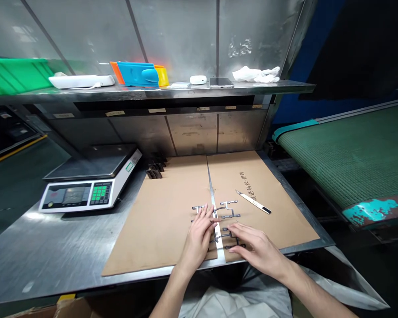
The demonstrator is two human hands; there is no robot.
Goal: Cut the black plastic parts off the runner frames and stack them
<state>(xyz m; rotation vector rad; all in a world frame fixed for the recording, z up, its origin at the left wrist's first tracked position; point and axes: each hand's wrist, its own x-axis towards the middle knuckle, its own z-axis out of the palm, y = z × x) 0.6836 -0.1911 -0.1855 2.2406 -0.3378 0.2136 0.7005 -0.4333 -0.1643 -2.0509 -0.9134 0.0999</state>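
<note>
A dark branching moulded plastic frame (232,209), with several small bracket-like pieces joined by a curved runner, lies on cardboard near the table's front edge. My left hand (200,232) covers its left side, thumb and index finger closed together at the middle runner while the other fingers stretch forward. At the lower right piece, my right hand (257,247) has its fingertips on the far side and its thumb on the near side, gripping it. Parts of the frame are hidden under both hands. Beyond my right hand lies a white utility knife (254,202).
Two cardboard sheets (166,212) cover part of the metal table. A digital scale (89,176) stands left, with small black parts (155,171) behind the cardboard's left edge. The shelf (185,90) holds a green bin (18,76), blue holder (137,73) and phone (221,82). A green conveyor belt (351,150) runs right.
</note>
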